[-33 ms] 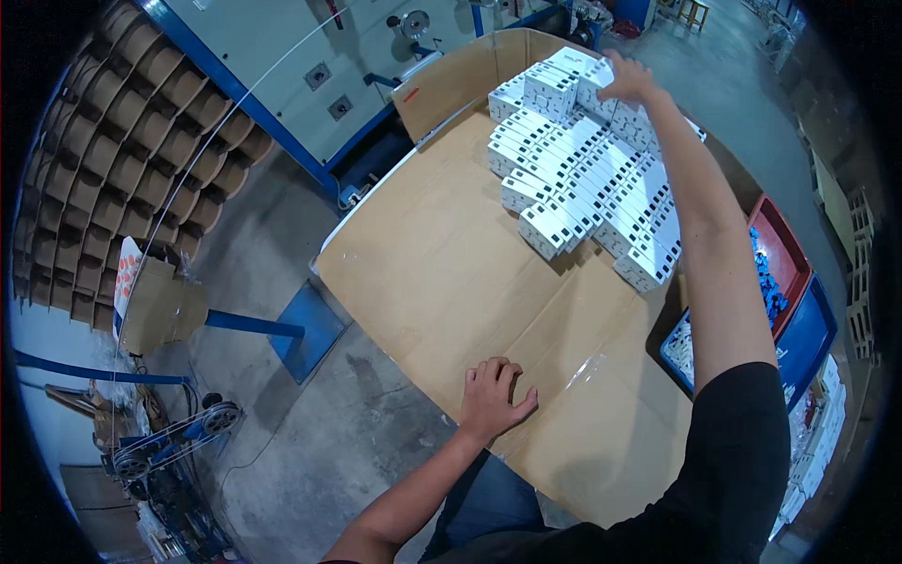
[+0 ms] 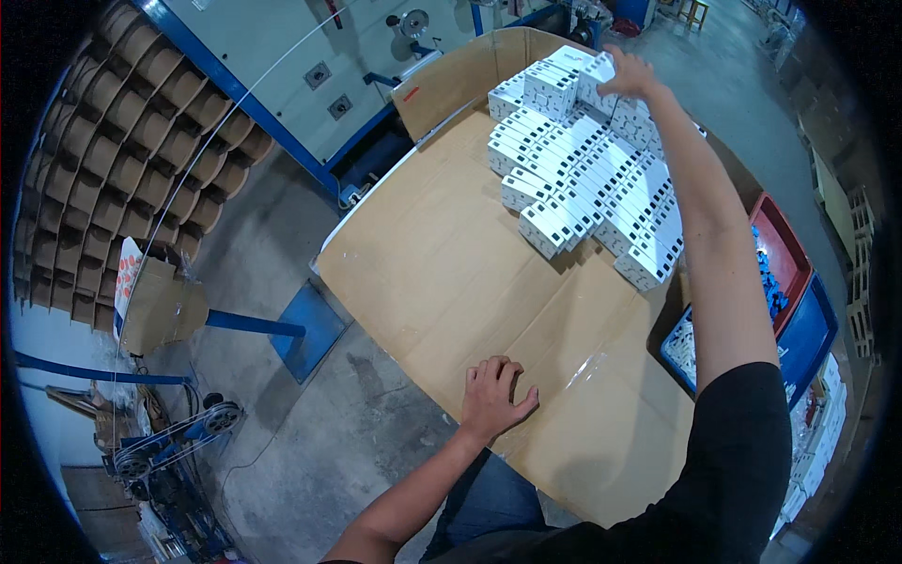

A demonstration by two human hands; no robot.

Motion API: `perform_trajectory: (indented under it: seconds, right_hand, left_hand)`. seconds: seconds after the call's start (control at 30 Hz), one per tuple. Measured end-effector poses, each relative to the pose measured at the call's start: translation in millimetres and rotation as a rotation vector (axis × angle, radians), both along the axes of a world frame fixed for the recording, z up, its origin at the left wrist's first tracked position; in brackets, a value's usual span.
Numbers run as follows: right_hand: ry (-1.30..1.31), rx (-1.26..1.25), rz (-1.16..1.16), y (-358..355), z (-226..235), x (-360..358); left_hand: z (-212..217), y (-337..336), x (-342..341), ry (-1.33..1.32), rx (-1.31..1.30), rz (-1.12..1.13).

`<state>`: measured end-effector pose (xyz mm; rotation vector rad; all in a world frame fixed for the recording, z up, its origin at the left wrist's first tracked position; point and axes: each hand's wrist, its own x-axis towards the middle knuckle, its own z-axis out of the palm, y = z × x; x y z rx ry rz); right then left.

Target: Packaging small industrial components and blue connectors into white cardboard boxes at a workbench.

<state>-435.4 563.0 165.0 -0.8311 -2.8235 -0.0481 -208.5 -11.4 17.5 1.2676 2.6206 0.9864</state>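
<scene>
My right hand (image 2: 629, 75) reaches out to the far end of the table, fingers and thumb bent round a white plastic housing (image 2: 598, 70) on top of the stack. The far side of that grip is partly hidden. Below it stand rows of similar white plastic housings (image 2: 587, 169), box-shaped with small dark slots, pressed side by side and stacked higher at the back. My left hand (image 2: 489, 399) rests near the table's front edge on bare cardboard (image 2: 423, 263), thumb apart and fingers loosely bent, holding nothing.
Right of the table, a blue bin (image 2: 678, 352) holds white parts and a red bin (image 2: 789, 258) holds small blue parts. A grey machine panel (image 2: 282, 56) stands behind. On the left are a cardboard-divided rack (image 2: 141, 122), a blue post (image 2: 254, 324) and a pulley mechanism (image 2: 221, 418).
My right hand shifts very slightly at the top of the stack, and the white housing by its fingers has tilted or risen a little. My left hand stays put.
</scene>
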Motion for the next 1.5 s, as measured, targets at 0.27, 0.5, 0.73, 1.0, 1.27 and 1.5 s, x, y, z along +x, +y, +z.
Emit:
perform_trajectory:
  seconds: [0.27, 0.5, 0.73, 1.0, 1.27, 1.5]
  right_hand:
    - [0.316, 0.004, 0.094, 36, 87, 53]
    - [0.123, -0.095, 0.484, -198, 59, 209]
    - [0.023, -0.301, 0.366, -352, -49, 329]
    - [0.166, -0.146, 0.294, -395, -94, 373]
    - [0.240, -0.348, 0.273, -399, -89, 378]
    - [0.495, -0.548, -0.063, -386, -106, 349]
  left_hand:
    - [-2, 13, 3, 0.005, 0.052, -0.041]
    - [-3, -1, 1, 0.035, 0.049, -0.004]
    - [-6, -3, 4, 0.037, 0.018, -0.005]
    - [5, -6, 7, 0.101, 0.043, -0.083]
    - [14, -5, 9, 0.094, 0.029, -0.099]
    - [8, -6, 13, 0.144, 0.020, -0.088]
